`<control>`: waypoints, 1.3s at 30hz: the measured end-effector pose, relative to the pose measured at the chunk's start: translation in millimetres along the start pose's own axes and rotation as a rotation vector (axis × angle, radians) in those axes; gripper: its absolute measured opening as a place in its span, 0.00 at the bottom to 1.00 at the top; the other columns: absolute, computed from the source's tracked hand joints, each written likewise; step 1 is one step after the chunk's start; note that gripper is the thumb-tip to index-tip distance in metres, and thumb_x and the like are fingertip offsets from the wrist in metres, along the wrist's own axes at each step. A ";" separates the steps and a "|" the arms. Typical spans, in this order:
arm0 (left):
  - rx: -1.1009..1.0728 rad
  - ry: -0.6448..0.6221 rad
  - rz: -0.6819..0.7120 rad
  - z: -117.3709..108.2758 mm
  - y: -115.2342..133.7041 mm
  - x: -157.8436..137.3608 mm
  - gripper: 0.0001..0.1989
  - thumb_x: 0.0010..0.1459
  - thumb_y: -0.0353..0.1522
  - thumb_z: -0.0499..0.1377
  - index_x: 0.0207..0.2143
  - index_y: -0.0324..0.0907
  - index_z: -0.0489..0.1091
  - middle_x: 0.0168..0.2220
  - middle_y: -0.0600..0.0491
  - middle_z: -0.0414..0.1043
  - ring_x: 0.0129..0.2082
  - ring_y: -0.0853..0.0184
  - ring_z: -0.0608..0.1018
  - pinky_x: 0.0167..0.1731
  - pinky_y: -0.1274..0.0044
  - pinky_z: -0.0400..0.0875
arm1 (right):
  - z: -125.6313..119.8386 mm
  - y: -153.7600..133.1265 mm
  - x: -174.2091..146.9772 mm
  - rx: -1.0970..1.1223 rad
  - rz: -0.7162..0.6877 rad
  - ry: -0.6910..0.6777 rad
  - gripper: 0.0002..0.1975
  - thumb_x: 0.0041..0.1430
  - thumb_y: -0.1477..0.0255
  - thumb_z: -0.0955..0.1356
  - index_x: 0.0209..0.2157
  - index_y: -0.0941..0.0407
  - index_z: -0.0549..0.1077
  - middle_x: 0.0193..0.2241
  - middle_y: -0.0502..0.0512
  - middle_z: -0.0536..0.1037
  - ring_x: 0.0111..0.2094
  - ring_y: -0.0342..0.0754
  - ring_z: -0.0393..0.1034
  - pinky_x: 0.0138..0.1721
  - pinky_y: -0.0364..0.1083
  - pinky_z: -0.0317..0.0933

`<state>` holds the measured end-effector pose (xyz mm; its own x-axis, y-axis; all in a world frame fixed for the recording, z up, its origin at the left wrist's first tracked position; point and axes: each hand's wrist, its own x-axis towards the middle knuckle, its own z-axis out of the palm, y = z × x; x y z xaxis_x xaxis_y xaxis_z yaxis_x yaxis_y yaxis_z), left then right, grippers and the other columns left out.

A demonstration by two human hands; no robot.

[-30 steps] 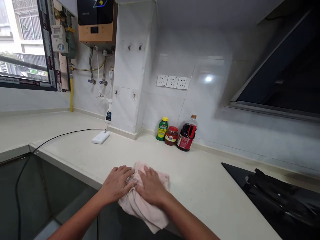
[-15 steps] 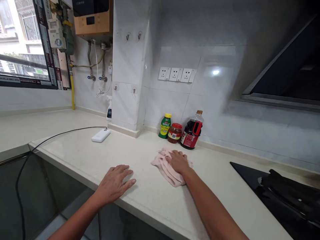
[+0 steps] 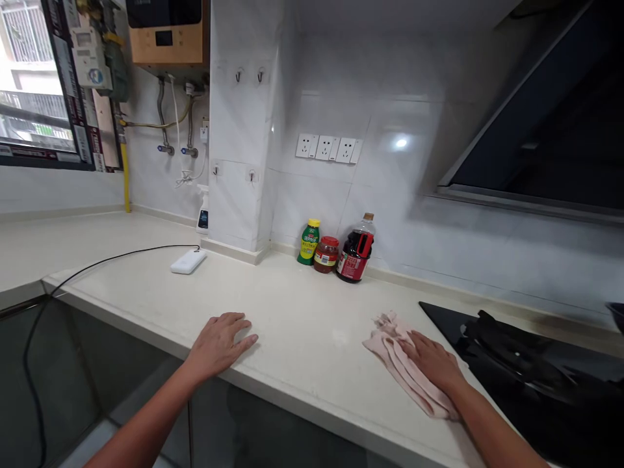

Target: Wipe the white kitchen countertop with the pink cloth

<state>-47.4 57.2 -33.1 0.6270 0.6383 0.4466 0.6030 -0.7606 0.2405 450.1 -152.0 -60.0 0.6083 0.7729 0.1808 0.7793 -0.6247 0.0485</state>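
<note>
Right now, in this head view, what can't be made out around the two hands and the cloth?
- Pink cloth: the part under the right hand is hidden.
- Three bottles by the wall: label text too small.
- Stove: cut off by the right edge.
- Black cable: its lower end drops out of view.
- Left hand: its palm lies flat on the counter, so the underside is unseen.

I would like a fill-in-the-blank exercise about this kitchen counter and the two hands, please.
1. The right hand presses flat on a pink ____.
2. The left hand lies flat on the bare ____.
3. The cloth lies just left of the black ____.

Missing words: cloth; counter; stove
</note>
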 end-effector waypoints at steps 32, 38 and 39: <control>-0.200 0.336 0.217 9.1 35.5 -6.9 0.13 0.61 0.40 0.61 0.45 0.44 0.73 0.48 0.44 0.75 0.50 0.53 0.75 0.45 0.62 0.70 | -31.4 -201.5 61.1 0.149 -0.163 -0.073 0.25 0.66 0.57 0.67 0.60 0.51 0.66 0.64 0.60 0.60 0.62 0.59 0.58 0.63 0.66 0.54; -0.213 0.408 0.107 12.6 36.9 -6.2 0.14 0.65 0.42 0.57 0.45 0.43 0.74 0.48 0.43 0.74 0.50 0.53 0.75 0.45 0.60 0.71 | -40.8 -312.8 75.8 0.275 -0.396 -0.079 0.26 0.65 0.58 0.68 0.60 0.53 0.65 0.63 0.60 0.62 0.61 0.60 0.59 0.61 0.66 0.56; -0.212 0.423 0.096 13.2 36.7 -6.1 0.14 0.65 0.42 0.57 0.45 0.43 0.74 0.48 0.42 0.74 0.51 0.53 0.74 0.46 0.60 0.71 | -41.7 -330.9 71.4 0.295 -0.467 -0.086 0.26 0.65 0.57 0.68 0.60 0.54 0.65 0.62 0.60 0.62 0.61 0.60 0.59 0.61 0.66 0.56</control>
<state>-22.5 26.9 -38.3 0.3930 0.4928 0.7763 0.4109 -0.8494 0.3312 229.4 105.2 -22.2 0.1886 0.9741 0.1245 0.9705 -0.1656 -0.1750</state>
